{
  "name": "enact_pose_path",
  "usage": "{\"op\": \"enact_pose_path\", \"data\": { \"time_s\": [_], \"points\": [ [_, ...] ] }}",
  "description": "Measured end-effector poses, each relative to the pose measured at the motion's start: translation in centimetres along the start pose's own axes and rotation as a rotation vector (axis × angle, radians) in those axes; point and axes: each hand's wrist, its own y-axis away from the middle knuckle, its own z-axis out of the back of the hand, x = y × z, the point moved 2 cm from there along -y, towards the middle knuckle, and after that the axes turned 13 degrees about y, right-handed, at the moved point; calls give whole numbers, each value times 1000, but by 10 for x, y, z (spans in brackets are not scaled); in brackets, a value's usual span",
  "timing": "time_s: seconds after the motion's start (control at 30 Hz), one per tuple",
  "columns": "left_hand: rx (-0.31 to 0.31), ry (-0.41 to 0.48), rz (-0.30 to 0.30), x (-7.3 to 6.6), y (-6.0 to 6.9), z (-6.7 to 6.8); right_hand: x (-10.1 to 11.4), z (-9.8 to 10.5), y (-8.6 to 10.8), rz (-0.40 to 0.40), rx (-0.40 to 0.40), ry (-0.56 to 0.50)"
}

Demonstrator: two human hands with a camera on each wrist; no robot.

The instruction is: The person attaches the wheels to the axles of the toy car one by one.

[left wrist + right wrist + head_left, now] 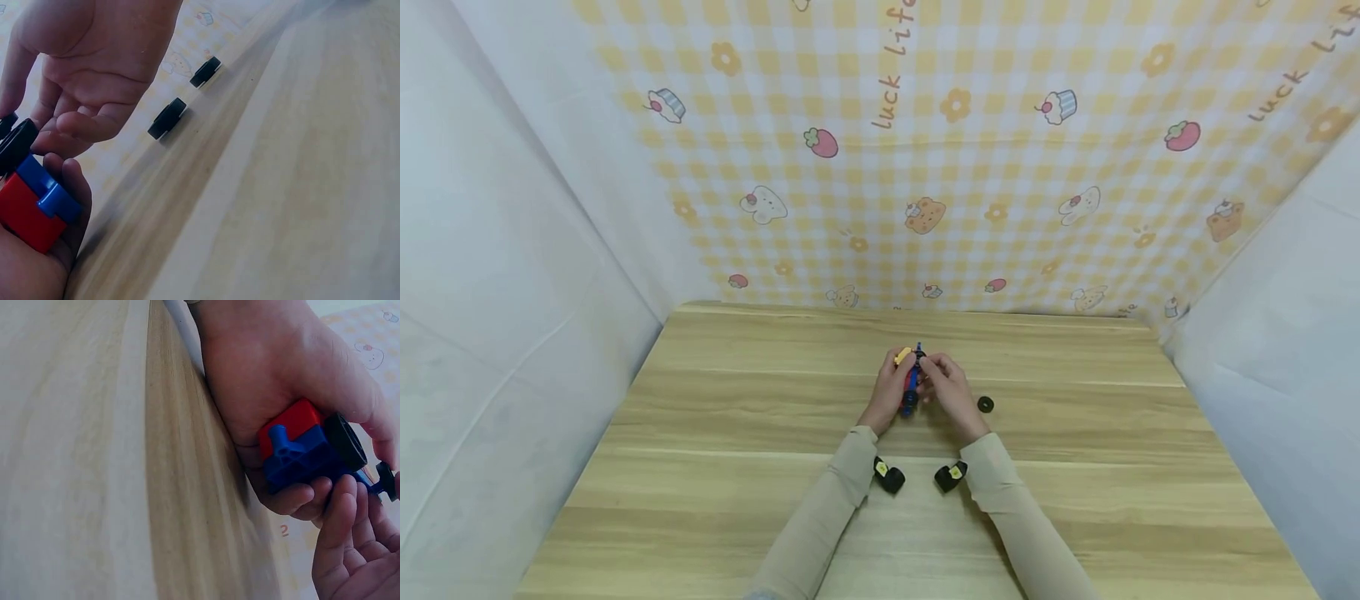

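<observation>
My left hand (886,392) grips a toy car (300,453) with a red and blue body. Its blue underside faces the right wrist camera, and a bare blue axle stub sticks out. One black wheel (345,440) sits on the body's near side. At the car's far end, my right hand (951,389) pinches another black wheel (387,481) by a blue axle. A yellow part (903,357) shows by the left fingers in the head view. Two loose black wheels, a nearer wheel (167,119) and a farther wheel (205,72), are on the table in the left wrist view.
One loose wheel (986,404) appears right of the right hand in the head view. The wooden table (737,500) meets a yellow checked cloth (865,167) at the back. White sheets (497,250) hang at both sides. Black wrist cameras (889,477) are strapped near both cuffs.
</observation>
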Motion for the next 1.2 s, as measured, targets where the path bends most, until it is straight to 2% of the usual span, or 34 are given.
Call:
{"op": "enact_pose_path", "data": {
  "time_s": [0.23,0.47,0.57,0.8,1.0,1.2],
  "points": [
    [-2,-13,-26,1,-1,0,4,2,1,8,56,36],
    [-6,18,-20,32,-21,8,-2,-4,0,60,38,99],
    [-7,43,-41,37,-23,8,-4,-8,1,72,24,120],
    [-3,58,-64,39,-22,9,-7,-11,1,85,5,93],
    [7,63,-33,36,-19,10,-9,-5,-1,92,15,31],
    [52,71,-19,34,-19,11,-5,4,1,79,12,33]
  ]
}}
